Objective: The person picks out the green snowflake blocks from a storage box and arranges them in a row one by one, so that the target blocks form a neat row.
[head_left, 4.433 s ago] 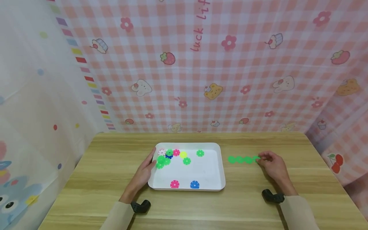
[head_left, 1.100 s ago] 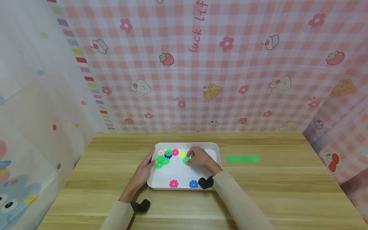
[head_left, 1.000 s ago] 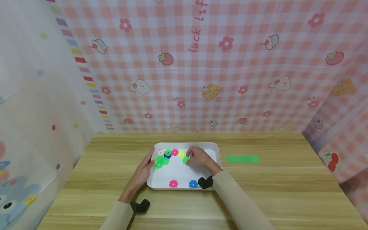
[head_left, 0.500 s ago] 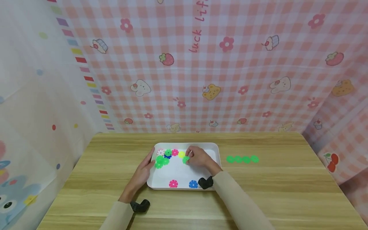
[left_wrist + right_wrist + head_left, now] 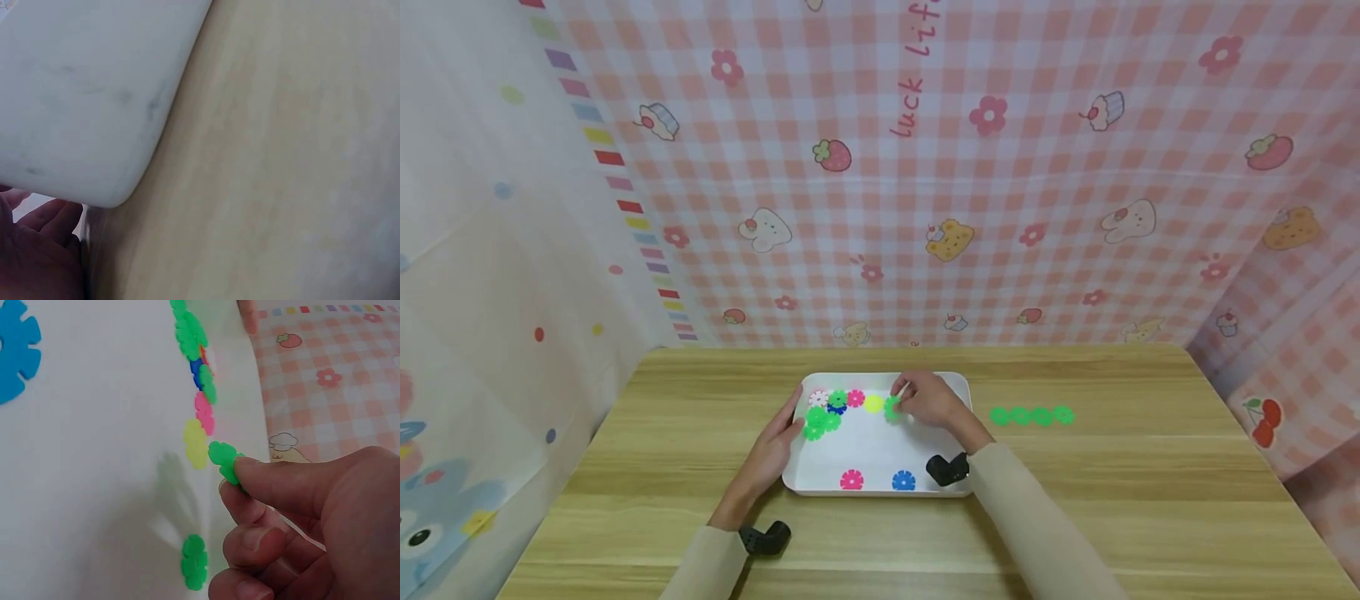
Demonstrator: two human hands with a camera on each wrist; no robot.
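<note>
In the head view my right hand (image 5: 931,400) is over the white tray (image 5: 880,458), pinching a green snowflake disc (image 5: 224,456) between thumb and fingers. The right wrist view shows the disc tilted and raised off the tray floor. Another green disc (image 5: 194,562) lies below it; my hand hides that one in the head view. My left hand (image 5: 772,446) holds the tray's left edge, thumb at the rim. A yellow disc (image 5: 874,404) and a pink disc (image 5: 855,398) lie left of the pinched one. On the table, right of the tray, several green discs (image 5: 1021,416) form a row.
At the tray's back left sit clustered green discs (image 5: 817,418), a dark blue disc (image 5: 837,409) and a white-pink disc (image 5: 817,399). Near its front wall lie a pink disc (image 5: 852,480) and a blue disc (image 5: 904,480). A checked cloth (image 5: 865,192) hangs behind the wooden table (image 5: 865,550).
My right hand left the row's right end, went to the tray and took a green disc, now lifted slightly rightward. My left hand keeps its hold on the tray.
</note>
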